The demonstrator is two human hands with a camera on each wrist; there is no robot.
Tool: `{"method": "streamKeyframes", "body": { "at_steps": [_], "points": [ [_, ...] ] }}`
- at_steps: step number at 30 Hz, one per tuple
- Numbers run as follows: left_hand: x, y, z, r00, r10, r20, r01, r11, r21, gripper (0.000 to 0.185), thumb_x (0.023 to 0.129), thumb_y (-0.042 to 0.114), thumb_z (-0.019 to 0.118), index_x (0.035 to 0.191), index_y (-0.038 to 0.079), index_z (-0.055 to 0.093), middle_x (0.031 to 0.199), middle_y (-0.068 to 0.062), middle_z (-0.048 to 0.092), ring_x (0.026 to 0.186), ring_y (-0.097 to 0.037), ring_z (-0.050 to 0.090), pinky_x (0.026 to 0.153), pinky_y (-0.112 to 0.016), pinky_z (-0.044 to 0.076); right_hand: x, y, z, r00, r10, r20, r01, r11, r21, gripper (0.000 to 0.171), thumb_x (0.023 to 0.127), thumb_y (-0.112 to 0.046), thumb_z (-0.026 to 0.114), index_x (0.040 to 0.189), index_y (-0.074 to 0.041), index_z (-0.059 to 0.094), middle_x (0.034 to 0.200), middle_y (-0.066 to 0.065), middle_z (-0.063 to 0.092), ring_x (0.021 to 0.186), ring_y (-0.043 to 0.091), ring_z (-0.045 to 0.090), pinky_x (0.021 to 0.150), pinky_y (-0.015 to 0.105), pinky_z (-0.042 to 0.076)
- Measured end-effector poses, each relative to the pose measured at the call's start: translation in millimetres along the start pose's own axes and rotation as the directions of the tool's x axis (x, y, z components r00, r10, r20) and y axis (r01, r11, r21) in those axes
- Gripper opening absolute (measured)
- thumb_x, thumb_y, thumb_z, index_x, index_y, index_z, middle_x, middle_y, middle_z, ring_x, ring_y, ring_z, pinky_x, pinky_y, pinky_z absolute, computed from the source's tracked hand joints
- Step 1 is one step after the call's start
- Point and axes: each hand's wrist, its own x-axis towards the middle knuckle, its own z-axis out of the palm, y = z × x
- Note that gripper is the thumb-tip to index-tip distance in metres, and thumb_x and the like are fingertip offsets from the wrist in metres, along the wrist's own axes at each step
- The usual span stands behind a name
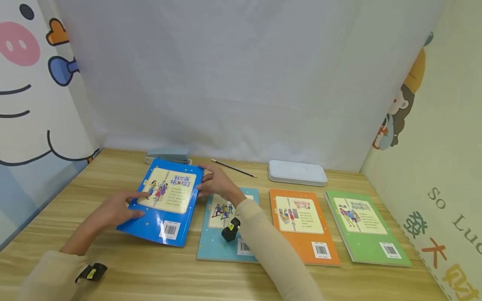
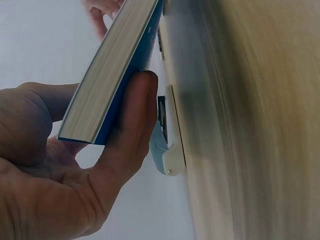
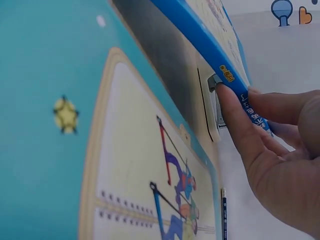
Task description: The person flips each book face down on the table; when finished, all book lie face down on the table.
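While lifted off the grainy wooden table (image 1: 113, 276), the glossy blue book (image 1: 165, 205) is gripped by both hands.

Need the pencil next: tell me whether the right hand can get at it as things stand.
Probably not yet: the right hand is busy holding the blue book's spine. The pencil lies close behind it on the table, uncovered.

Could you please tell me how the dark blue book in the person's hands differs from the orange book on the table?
The dark blue book is lifted and tilted off the wooden table, while the orange book lies flat on it. The left hand and right hand grip the blue book's edges; nobody touches the orange one. Their cover colours differ. Both show a cream picture panel and a barcode label.
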Motion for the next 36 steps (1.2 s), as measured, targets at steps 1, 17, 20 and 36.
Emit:
{"method": "streamKeyframes", "body": {
  "at_steps": [1, 17, 20, 36],
  "points": [
    [0.1, -1.8, 0.2, 1.000, 0.001, 0.005, -0.001, 1.000, -0.004, 0.057, 0.092, 0.015, 0.071, 0.143, -0.001, 0.051, 0.125, -0.038, 0.048, 0.103, -0.045, 0.048, 0.078, -0.044, 0.050, 0.8, 0.8, 1.4, 1.000, 0.005, 0.004, -0.005, 1.000, -0.009, 0.075, 0.090, 0.012, 0.063, 0.156, -0.011, 0.035, 0.109, 0.022, 0.066, 0.074, 0.021, 0.070, 0.077, 0.042, 0.062],
    [4.0, -12.8, 3.8, 0.989, -0.025, 0.144, 0.013, 0.996, 0.083, 0.054, 0.092, 0.017, 0.072, 0.140, -0.002, 0.054, 0.137, -0.047, 0.042, 0.125, -0.063, 0.044, 0.094, -0.067, 0.046, 5.6, 3.6, 16.1, 0.990, 0.139, -0.037, -0.142, 0.986, -0.092, 0.069, 0.091, 0.010, 0.064, 0.153, -0.007, 0.039, 0.120, 0.022, 0.063, 0.089, 0.032, 0.074, 0.071, 0.031, 0.062],
    [4.2, -14.1, 3.1, 0.987, -0.040, 0.158, 0.026, 0.996, 0.090, 0.055, 0.093, 0.018, 0.071, 0.140, -0.003, 0.053, 0.135, -0.048, 0.043, 0.120, -0.060, 0.049, 0.091, -0.064, 0.049, 4.9, 2.5, 17.4, 0.988, 0.146, -0.040, -0.149, 0.983, -0.103, 0.066, 0.091, 0.011, 0.063, 0.152, -0.005, 0.040, 0.121, 0.022, 0.063, 0.092, 0.033, 0.074, 0.072, 0.030, 0.062],
    [7.0, -16.9, 2.1, 0.978, -0.114, 0.176, 0.095, 0.989, 0.113, 0.062, 0.092, 0.022, 0.073, 0.143, -0.003, 0.048, 0.131, -0.045, 0.046, 0.096, -0.039, 0.056, 0.074, -0.042, 0.053, 0.5, -2.3, 16.9, 0.986, 0.164, -0.005, -0.163, 0.980, -0.109, 0.062, 0.093, 0.007, 0.062, 0.150, -0.006, 0.042, 0.104, 0.018, 0.067, 0.089, 0.031, 0.075, 0.074, 0.032, 0.062]
  ]
}}
